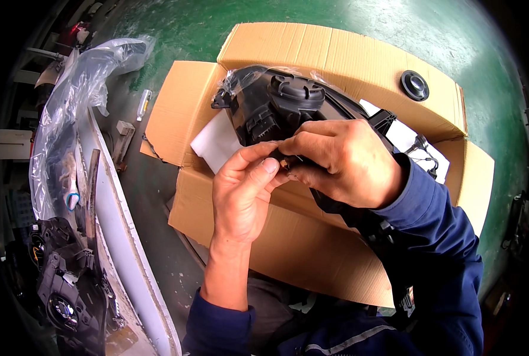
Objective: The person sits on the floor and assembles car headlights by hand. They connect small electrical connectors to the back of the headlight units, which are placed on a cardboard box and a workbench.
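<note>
Both hands meet in front of me over an open cardboard box. My left hand pinches a small dark part between thumb and fingertips, and the fingers of my right hand close on it from the other side. The part is mostly covered, so its kind is unclear; a coppery bit shows. Just beyond the fingers, a black car headlight, back side up and partly under clear film, lies in the box. A round cap sits on its housing, and white foam sheet shows beside it.
A round black cap lies on the box's far flap. To the left, a bench with a pale edge carries clear plastic wrap and another headlight unit. A utility knife and a small block lie near it.
</note>
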A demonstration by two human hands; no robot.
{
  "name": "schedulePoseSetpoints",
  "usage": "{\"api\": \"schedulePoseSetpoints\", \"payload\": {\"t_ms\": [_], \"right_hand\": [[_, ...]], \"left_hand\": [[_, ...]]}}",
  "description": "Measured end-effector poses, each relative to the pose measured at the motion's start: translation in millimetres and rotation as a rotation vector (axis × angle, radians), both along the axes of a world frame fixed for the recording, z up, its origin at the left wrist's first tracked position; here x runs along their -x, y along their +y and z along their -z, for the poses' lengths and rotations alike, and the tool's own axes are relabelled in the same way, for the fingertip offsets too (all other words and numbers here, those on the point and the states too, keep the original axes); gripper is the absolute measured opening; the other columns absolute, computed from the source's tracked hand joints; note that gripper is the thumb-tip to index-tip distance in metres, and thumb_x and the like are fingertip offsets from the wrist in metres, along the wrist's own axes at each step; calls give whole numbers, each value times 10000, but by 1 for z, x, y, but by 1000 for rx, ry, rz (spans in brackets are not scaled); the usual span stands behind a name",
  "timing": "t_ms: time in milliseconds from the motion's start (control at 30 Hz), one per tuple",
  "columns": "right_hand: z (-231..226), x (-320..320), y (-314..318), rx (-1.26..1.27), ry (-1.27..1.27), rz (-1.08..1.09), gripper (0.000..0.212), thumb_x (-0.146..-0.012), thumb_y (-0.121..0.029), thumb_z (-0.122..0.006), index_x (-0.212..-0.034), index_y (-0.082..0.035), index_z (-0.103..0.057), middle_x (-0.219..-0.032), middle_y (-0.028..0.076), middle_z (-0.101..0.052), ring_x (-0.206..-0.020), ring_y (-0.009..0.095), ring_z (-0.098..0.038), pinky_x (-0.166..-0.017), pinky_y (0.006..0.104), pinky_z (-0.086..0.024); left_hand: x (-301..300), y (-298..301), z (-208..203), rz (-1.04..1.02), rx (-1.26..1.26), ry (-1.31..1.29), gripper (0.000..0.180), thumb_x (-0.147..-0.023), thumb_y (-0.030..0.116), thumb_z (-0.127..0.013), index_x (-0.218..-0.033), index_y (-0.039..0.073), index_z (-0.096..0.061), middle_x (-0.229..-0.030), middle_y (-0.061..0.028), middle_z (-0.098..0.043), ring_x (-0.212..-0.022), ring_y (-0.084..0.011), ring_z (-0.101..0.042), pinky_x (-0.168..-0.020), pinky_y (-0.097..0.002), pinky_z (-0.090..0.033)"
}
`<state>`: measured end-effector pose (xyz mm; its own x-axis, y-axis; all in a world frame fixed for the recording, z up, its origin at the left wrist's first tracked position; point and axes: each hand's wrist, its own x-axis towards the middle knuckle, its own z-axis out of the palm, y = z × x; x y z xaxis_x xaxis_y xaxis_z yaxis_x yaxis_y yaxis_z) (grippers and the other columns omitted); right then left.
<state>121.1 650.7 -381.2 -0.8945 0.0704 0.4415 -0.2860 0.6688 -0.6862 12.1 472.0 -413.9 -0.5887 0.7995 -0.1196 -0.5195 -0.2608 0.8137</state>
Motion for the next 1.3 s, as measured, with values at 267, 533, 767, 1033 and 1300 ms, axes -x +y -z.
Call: {"api": "schedulePoseSetpoints", "payload": {"t_ms": [267,533,767,1033,1300], "right_hand": [[-2,1,3,41,-27,-26,281,-740,3,-807,-997,29,-697,-838,146,-682,-772,331,-701,-667,373,-566],[-2,1,5,75,-27,-28,233,-729,-17,-795,-944,9,-707,-816,139,-687,-769,338,-696,-664,384,-557],[-2,1,6,78,-52,-33,271,-739,-2,-800,-984,31,-689,-868,157,-699,-789,346,-704,-683,381,-571],[-2,0,5,51,-23,-29,302,-731,-8,-805,-1005,26,-682,-886,157,-694,-787,352,-698,-683,386,-573],[0,0,3,5,-8,-17,295,-725,-15,-796,-994,12,-678,-828,132,-659,-750,343,-682,-642,397,-557]], "left_hand": [[-1,0,1,20,-16,38,241,-1004,24,-564,-1222,-18,-658,-1152,-135,-710,-1037,-215,-690,-944,-388,-557],[1,0,5,23,-2,51,242,-995,-7,-573,-1221,-51,-645,-1189,-163,-693,-1045,-222,-684,-914,-374,-571],[-1,2,-3,15,29,61,255,-978,-23,-583,-1224,-50,-641,-1172,-154,-694,-1034,-204,-679,-939,-363,-560],[-6,4,-5,21,1,55,328,-926,-84,-611,-1251,-46,-592,-1232,-153,-657,-1109,-192,-635,-981,-340,-533],[-9,2,-8,-12,72,73,353,-915,-90,-634,-1262,-45,-590,-1184,-119,-659,-1029,-157,-628,-929,-284,-516]]}}
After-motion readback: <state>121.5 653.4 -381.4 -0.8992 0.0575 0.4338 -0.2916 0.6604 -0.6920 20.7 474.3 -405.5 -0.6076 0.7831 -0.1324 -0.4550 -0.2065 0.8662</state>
